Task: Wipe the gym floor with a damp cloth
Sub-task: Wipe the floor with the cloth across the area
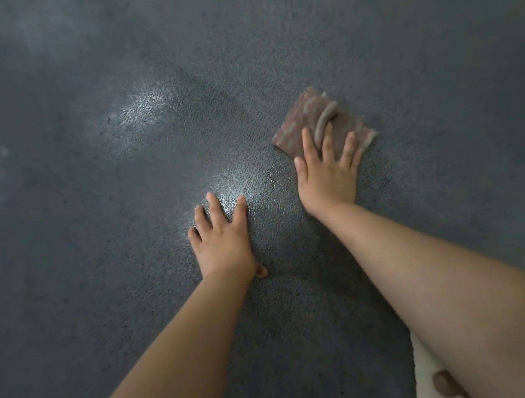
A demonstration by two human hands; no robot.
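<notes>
Currently we see both hands down on the gym floor [100,282] — dark, pebbled, with glossy patches catching light near the centre. Our right hand [327,175] lies flat on the damp cloth [308,121], fingers straight and spread, pressing its near edge; the cloth is a reddish-grey patterned rag, rumpled into a ridge by the fingertips, sitting on the floor right of centre. Our left hand [223,239] is splayed on bare floor, fingers straight, holding nothing — well apart from the cloth. A pale fabric edge [428,376] shows under the right forearm, bottom right.
</notes>
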